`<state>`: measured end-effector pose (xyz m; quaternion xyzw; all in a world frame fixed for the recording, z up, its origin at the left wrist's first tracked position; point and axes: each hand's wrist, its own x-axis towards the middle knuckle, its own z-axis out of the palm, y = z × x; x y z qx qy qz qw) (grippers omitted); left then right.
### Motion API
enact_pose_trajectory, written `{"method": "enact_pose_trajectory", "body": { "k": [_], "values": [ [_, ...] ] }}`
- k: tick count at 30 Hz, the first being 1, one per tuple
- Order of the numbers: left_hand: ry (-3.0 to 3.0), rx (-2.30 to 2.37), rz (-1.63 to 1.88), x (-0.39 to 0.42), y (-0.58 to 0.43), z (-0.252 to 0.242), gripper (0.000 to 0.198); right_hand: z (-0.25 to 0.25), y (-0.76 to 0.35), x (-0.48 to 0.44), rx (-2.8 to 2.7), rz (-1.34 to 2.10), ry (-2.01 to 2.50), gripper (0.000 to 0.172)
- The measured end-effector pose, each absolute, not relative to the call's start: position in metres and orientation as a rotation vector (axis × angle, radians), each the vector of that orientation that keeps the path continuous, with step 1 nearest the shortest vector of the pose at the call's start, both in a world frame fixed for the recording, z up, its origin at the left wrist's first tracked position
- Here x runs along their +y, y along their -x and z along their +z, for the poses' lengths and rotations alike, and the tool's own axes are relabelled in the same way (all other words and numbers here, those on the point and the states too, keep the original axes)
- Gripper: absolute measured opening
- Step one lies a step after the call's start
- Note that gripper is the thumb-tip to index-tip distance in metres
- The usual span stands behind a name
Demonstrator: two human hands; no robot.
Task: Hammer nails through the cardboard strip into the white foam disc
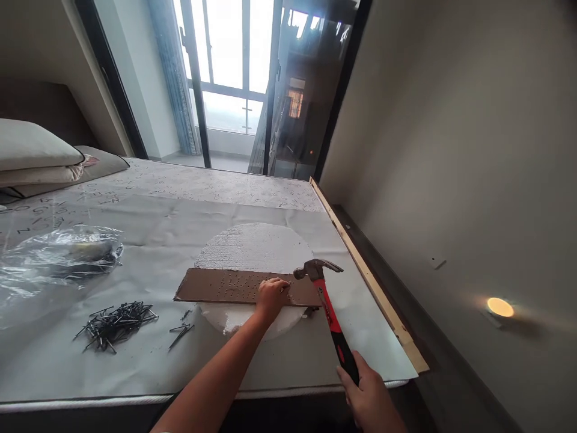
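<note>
With right hand clamped on hammer by mattress's near edge, left hand pinched together over board: looks head-heavy, grip low!

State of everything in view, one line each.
Hammer: held, head up
Right hand: gripping hammer
White disc: flat, partly covered
Brown board: across white disc, pockmarked
Left hand: at brown board, grip unclear
Nails: loose, mostly piled
Plastic bag: crumpled, something inside
Wall light: lit
</note>
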<state>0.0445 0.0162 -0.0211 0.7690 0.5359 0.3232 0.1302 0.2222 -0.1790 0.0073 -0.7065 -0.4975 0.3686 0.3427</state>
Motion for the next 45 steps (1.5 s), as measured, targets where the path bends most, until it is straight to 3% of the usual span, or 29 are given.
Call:
{"method": "enact_pose_trajectory", "body": {
  "k": [6, 11, 17, 22, 28, 37, 42, 45],
  "values": [
    [-2.203, 1.562, 0.931, 0.017, -0.044, -0.021, 0.015, 0.059, -0.228, -0.170, -1.609, 0.826, 1.980, 0.044],
    [-2.236, 1.552, 0.972, 0.018, -0.042, -0.026, 0.014, 0.055, -0.224, -0.168, -1.717, 0.944, 1.947, 0.035],
    [-2.242, 1.533, 0.989, 0.019, -0.041, -0.028, 0.013, 0.055, -0.224, -0.169, -1.558, 0.657, 1.974, 0.041],
    [-2.284, 1.574, 0.914, 0.019, -0.040, -0.028, 0.013, 0.051, -0.219, -0.167, -1.705, 0.957, 1.857, 0.028],
    [-2.259, 1.524, 0.919, 0.018, -0.040, -0.027, 0.014, 0.059, -0.218, -0.170, -1.551, 0.704, 1.930, 0.042],
    [-1.730, 1.383, 1.702, 0.012, 0.007, 0.028, 0.030, 0.020, -0.217, -0.157, -1.772, 0.873, 2.041, 0.022],
    [-1.802, 1.353, 1.739, -0.016, 0.044, 0.048, 0.025, 0.018, -0.217, -0.166, -1.659, 0.943, 1.845, 0.018],
    [-1.863, 1.538, 1.708, -0.039, 0.087, 0.036, 0.022, 0.011, -0.204, -0.174, -1.358, 1.123, 1.721, 0.030]
  ]
}}
